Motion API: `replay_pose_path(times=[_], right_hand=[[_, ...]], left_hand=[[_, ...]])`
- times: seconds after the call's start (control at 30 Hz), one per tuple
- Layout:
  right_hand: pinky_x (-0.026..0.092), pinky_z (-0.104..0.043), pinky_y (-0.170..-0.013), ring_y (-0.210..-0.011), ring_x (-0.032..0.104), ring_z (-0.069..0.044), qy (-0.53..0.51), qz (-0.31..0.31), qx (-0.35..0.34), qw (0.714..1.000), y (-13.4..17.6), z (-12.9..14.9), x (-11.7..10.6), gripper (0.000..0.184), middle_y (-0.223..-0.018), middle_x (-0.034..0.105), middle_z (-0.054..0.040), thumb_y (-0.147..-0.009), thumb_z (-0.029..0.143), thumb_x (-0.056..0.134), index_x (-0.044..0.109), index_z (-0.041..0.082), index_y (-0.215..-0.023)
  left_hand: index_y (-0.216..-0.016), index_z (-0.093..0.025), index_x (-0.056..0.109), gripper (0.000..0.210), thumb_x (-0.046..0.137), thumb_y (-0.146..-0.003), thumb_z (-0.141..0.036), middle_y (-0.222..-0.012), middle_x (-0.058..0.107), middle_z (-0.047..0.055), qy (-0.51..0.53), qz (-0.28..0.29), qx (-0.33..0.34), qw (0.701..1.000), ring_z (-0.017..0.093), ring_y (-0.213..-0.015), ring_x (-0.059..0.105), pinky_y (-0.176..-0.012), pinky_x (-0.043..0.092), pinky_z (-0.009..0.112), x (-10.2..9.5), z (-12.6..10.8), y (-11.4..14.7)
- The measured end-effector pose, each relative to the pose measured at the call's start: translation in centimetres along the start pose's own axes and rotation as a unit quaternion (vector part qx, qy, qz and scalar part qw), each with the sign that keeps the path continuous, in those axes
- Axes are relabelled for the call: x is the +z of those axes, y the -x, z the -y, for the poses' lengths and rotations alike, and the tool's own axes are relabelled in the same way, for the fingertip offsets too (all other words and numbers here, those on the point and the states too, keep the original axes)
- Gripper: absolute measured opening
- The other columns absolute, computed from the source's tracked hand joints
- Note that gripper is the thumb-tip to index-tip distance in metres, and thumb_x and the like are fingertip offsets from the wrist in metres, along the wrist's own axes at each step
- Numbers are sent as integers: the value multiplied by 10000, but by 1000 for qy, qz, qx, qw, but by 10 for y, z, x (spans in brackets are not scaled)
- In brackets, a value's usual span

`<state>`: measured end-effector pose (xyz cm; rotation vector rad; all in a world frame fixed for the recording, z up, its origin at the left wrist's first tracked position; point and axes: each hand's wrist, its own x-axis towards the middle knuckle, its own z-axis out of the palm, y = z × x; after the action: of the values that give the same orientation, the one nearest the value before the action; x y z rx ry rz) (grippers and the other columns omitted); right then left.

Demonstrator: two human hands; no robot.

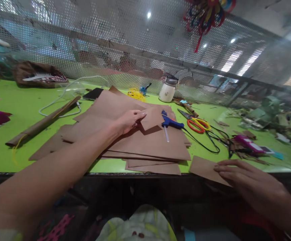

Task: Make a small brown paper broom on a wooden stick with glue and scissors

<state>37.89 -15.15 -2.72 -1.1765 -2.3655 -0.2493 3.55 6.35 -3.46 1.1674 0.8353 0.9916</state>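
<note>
Left hand: the left hand [129, 121] reaches far over the table, fingers pinched closed on the edge of a small cardboard piece [152, 118], which lifts slightly above the cardboard stack [145, 142].
Right hand: the right hand [246, 179] lies flat, fingers stretched out, pressing on another cardboard piece [204, 168] at the near edge of the green table [14, 154]; it grips nothing.
Beside the stack: a blue glue gun [170, 124] rests on the cardboard just right of the held piece.
Further right: scissors [197, 123] with red and yellow handles.
Back: a white jar [168, 89] near the mesh screen [125, 43].
</note>
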Motion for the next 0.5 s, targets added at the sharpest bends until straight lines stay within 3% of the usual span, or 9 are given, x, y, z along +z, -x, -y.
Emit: replay_pose_path(times=[0.1, 0.33, 0.5], right_hand=[[507, -324, -802, -969, 593, -195, 12, 44, -37, 998, -18, 4, 17, 223, -967, 694, -68, -856, 86, 463, 632, 188, -959], [483, -357, -706, -812, 572, -199, 25, 34, -21, 999, -58, -4, 60, 224, -921, 676, -95, -865, 73, 419, 620, 171, -858], [498, -352, -778, -950, 576, -210, -39, 42, -11, 998, -56, -1, 59, 250, -1025, 638, -122, -849, 79, 435, 604, 168, -1011]], left_hand=[[-720, -134, 565, 168, 651, -760, -273, -643, 549, -3, -6, 9, -4, 1000, 70, -531, 482, -488, 363, 187, 0, 0, 1], [-771, -142, 587, 200, 663, -745, -325, -681, 575, 0, -30, 15, -3, 999, 82, -562, 505, -523, 378, 201, -3, 0, 1], [-787, -142, 583, 200, 643, -759, -331, -749, 604, 24, -40, 20, -9, 999, 101, -638, 545, -575, 403, 213, -1, -2, 4]])
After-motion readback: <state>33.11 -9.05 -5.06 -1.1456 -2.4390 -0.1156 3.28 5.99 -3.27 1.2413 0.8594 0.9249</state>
